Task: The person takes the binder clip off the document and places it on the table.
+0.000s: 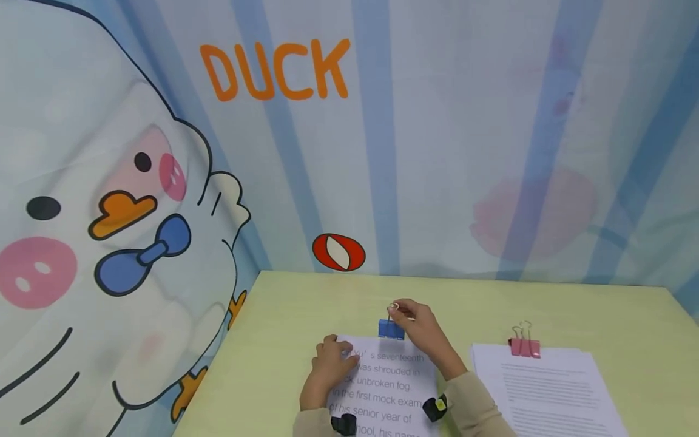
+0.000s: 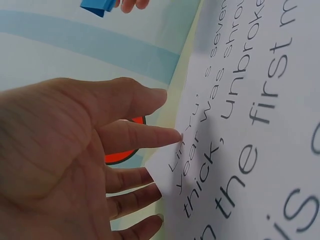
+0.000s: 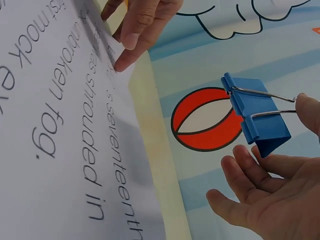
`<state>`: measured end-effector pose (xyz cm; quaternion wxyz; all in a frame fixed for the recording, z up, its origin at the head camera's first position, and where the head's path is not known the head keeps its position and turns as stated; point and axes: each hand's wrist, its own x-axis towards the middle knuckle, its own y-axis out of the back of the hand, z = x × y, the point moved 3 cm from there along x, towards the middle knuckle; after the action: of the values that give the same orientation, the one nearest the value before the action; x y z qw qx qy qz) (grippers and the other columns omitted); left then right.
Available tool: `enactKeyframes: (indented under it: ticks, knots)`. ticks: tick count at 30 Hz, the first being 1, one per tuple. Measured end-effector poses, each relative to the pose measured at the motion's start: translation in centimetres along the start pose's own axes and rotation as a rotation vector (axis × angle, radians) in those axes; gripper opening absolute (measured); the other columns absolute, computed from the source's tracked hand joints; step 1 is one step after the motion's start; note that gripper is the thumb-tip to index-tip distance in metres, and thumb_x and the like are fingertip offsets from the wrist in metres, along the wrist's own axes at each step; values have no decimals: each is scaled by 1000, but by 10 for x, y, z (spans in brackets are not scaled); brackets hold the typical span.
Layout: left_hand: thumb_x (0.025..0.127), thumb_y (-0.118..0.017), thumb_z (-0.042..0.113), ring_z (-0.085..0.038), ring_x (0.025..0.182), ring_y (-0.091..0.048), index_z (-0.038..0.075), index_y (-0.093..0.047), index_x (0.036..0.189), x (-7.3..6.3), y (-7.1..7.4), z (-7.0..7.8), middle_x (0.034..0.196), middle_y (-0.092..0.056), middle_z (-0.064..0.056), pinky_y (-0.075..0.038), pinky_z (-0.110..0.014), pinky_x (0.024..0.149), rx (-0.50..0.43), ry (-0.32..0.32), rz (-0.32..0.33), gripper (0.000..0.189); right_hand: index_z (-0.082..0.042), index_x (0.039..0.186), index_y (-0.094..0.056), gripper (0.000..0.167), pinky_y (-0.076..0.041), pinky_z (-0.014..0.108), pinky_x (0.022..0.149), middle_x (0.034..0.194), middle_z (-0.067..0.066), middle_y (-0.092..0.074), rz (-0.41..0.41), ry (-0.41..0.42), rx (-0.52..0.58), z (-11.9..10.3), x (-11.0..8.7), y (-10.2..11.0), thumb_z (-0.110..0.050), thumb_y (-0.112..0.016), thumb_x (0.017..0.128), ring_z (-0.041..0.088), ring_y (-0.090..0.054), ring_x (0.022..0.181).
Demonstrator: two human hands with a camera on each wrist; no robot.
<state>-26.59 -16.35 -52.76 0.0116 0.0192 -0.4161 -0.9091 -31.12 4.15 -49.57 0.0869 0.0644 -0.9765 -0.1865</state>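
A blue binder clip [image 1: 391,329] hangs just beyond the top edge of a printed paper stack [image 1: 382,388]. My right hand [image 1: 419,325] pinches the clip by its wire handles; in the right wrist view the blue binder clip [image 3: 262,112] is apart from the sheets, thumb against the handle ends. At the top left corner of the paper, my left hand [image 1: 330,364] rests with its fingers spread. The left wrist view shows the index fingertip of my left hand [image 2: 85,135] touching the printed page [image 2: 240,120], other fingers around the corner.
To the right lies a second printed stack [image 1: 546,388], with a pink binder clip [image 1: 525,347] on its top edge. Both stacks are on a pale yellow table [image 1: 317,303]. A duck-print curtain [image 1: 437,152] hangs behind the table and along its left side.
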Motion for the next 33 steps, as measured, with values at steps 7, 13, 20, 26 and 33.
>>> enactKeyframes:
  ticks: [7,13,20,26,33]
  knots:
    - [88,-74,18,-51,125,-42,-2,-71,114,-2,0,1,142,-44,-30,-35,-71,97,2,-9,-16,33,3,132,-62,45,-43,57,102,123,16,-66,-16,-45,16,1,-10,15,-32,-61,103,38,-58,121]
    - [89,-74,19,-50,125,-42,-3,-70,116,-4,0,5,142,-44,-30,-35,-70,98,22,-18,-35,35,4,133,-61,47,-41,57,103,125,17,-65,-22,-63,-11,6,-21,31,-33,-59,104,37,-57,122]
    - [89,-73,19,-50,127,-40,-6,-68,119,-4,1,8,144,-41,-32,-34,-69,100,40,-4,-52,39,6,130,-62,44,-42,57,101,124,19,-66,-35,-46,-50,9,-30,47,-29,-57,105,39,-57,121]
    - [90,-73,20,-51,128,-39,-6,-67,122,-4,2,8,148,-38,-32,-33,-68,101,31,11,-63,42,7,131,-61,46,-41,58,103,125,20,-65,-65,-87,-60,18,-40,55,-30,-56,105,39,-56,122]
    - [91,-73,20,-53,130,-38,-6,-66,124,-6,2,10,154,-32,-28,-33,-69,101,21,30,-67,42,7,131,-61,48,-37,59,106,133,23,-60,-111,-69,-138,34,-56,68,-33,-56,105,44,-51,129]
